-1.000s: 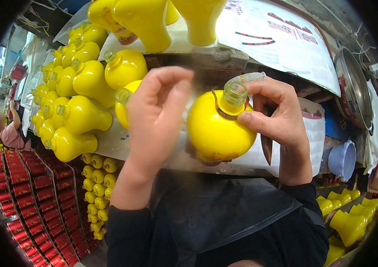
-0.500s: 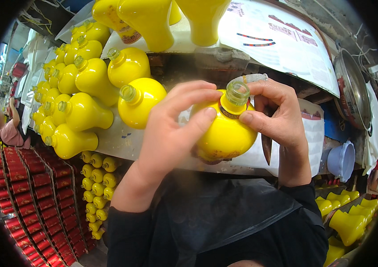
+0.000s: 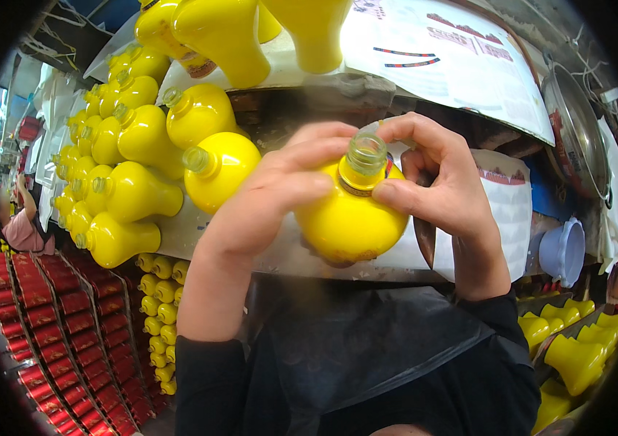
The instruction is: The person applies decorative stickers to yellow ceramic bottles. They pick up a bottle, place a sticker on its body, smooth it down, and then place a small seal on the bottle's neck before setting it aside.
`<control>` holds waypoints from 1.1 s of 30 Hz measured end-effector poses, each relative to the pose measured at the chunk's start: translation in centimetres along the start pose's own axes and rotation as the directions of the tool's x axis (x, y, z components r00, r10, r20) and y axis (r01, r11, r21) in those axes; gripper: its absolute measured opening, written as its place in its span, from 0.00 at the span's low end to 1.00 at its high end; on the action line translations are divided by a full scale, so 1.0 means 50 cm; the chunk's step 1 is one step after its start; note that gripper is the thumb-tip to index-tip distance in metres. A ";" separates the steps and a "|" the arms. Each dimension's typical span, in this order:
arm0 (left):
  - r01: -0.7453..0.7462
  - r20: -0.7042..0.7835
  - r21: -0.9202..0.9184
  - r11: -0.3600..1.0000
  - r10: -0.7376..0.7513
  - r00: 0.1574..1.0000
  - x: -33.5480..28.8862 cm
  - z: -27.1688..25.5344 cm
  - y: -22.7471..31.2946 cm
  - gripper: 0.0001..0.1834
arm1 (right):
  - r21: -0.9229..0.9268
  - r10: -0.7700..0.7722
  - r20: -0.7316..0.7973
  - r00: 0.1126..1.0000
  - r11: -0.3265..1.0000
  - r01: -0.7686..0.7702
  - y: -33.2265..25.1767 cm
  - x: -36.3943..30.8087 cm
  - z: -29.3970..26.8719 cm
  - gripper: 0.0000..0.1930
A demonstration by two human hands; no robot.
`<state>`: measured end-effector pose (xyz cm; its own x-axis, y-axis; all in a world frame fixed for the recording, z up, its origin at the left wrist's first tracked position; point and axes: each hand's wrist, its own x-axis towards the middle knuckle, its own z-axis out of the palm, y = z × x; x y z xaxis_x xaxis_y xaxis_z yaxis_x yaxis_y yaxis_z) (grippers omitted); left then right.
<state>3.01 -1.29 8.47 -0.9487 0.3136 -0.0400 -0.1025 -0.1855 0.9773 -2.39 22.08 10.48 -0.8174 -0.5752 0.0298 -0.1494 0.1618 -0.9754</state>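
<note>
A glossy yellow bottle (image 3: 352, 221) with a bare clear-green glass mouth stands tilted toward me, round shoulder up. Around the base of its neck runs a dark patterned band (image 3: 355, 183). My left hand (image 3: 269, 192) curves against the bottle's left side, thumb and fingers on the shoulder, slightly blurred. At the neck's right, the thumb and forefinger of my right hand (image 3: 443, 178) press on the band's end. Within that hand's curled fingers sits a brown, pointed, blade-like tool (image 3: 425, 243), its tip hanging downward. A pale item behind the neck is mostly hidden.
Many plain yellow bottles (image 3: 138, 192) crowd the left of the table. Larger yellow vessels (image 3: 222, 36) stand at the back beside a printed decal sheet (image 3: 462, 80). Red racked items (image 3: 54, 320) fill the lower left; a pale blue bucket (image 3: 562, 251) is at right.
My left thumb has shifted along the bottle's shoulder, and my right forefinger has moved in behind the neck. The whole view has shifted slightly. Both hands remain at the bottle.
</note>
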 end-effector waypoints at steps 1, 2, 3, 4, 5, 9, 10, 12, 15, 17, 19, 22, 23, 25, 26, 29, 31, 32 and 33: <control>-0.071 -0.052 0.015 0.997 0.071 0.996 -0.001 0.008 0.004 0.28 | -0.012 0.020 0.002 1.000 1.000 -0.020 0.001 0.000 -0.001 0.23; -0.116 -0.119 0.049 0.992 0.121 0.985 -0.004 0.021 0.008 0.28 | -0.019 0.020 -0.015 1.000 1.000 -0.020 0.001 0.000 -0.002 0.22; -0.183 -0.162 0.086 0.979 0.195 0.967 -0.003 0.030 0.015 0.26 | -0.025 0.020 -0.031 0.999 0.999 -0.021 0.002 0.000 -0.002 0.22; -0.210 -0.236 0.194 0.958 0.253 0.938 -0.001 0.040 0.022 0.24 | -0.016 0.013 -0.042 0.999 1.000 -0.013 0.004 0.000 0.000 0.22; -0.178 -0.252 0.322 0.930 0.265 0.931 0.001 0.050 0.030 0.22 | -0.033 -0.008 -0.040 0.999 0.999 0.007 0.005 -0.001 0.002 0.22; -0.176 -0.302 0.494 0.852 0.358 0.884 0.008 0.087 0.053 0.15 | -0.043 -0.136 -0.040 0.990 0.990 0.135 0.012 -0.008 0.007 0.19; -0.160 -0.305 0.509 0.846 0.350 0.886 0.005 0.092 0.059 0.15 | -0.065 -0.172 -0.041 0.984 0.983 0.169 0.012 -0.012 0.005 0.18; -0.138 -0.318 0.506 0.852 0.333 0.887 -0.004 0.098 0.070 0.15 | -0.067 -0.188 -0.048 0.981 0.980 0.185 0.012 -0.025 0.001 0.16; -0.150 -0.339 0.406 0.902 0.301 0.891 -0.020 0.105 0.071 0.16 | -0.028 -0.160 -0.063 0.985 0.987 0.159 0.009 -0.050 -0.003 0.12; -0.195 -0.327 0.276 0.941 0.282 0.902 -0.028 0.107 0.063 0.18 | -0.027 -0.203 -0.086 0.975 0.979 0.201 0.009 -0.063 0.001 0.10; -0.207 -0.330 0.242 0.948 0.281 0.901 -0.035 0.107 0.054 0.19 | -0.052 -0.257 -0.120 0.959 0.966 0.252 0.013 -0.071 0.013 0.07; -0.246 -0.271 0.262 0.933 0.316 0.909 -0.041 0.096 0.044 0.21 | -0.111 -0.333 -0.171 0.927 0.942 0.317 0.023 -0.076 0.027 0.05; -0.265 -0.247 0.271 0.925 0.333 0.910 -0.043 0.092 0.040 0.21 | -0.137 -0.347 -0.183 0.920 0.936 0.326 0.026 -0.077 0.030 0.05; -0.286 -0.198 0.388 0.876 0.382 0.903 -0.046 0.083 0.033 0.22 | -0.123 -0.333 -0.207 0.920 0.942 0.314 0.032 -0.075 0.033 0.04; -0.296 -0.172 0.441 0.847 0.404 0.899 -0.047 0.079 0.030 0.22 | -0.119 -0.321 -0.225 0.920 0.946 0.301 0.033 -0.073 0.034 0.04; -0.305 -0.169 0.466 0.830 0.422 0.891 -0.051 0.075 0.023 0.23 | -0.176 -0.386 -0.231 0.893 0.920 0.351 0.033 -0.063 0.035 0.05; -0.313 -0.172 0.456 0.833 0.427 0.887 -0.051 0.077 0.020 0.22 | -0.226 -0.417 -0.229 0.879 0.902 0.369 0.029 -0.054 0.034 0.04; -0.317 -0.175 0.451 0.834 0.431 0.885 -0.050 0.079 0.020 0.22 | -0.251 -0.434 -0.226 0.872 0.891 0.378 0.026 -0.050 0.033 0.04; -0.318 -0.172 0.455 0.831 0.433 0.885 -0.049 0.081 0.021 0.22 | -0.273 -0.442 -0.209 0.872 0.883 0.382 0.024 -0.046 0.031 0.04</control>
<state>6.43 1.51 10.45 -0.9352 0.0370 0.3521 0.3531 0.1701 0.9200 0.17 22.36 8.91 -0.7633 -0.4060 0.5026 -0.5959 0.1420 -0.7904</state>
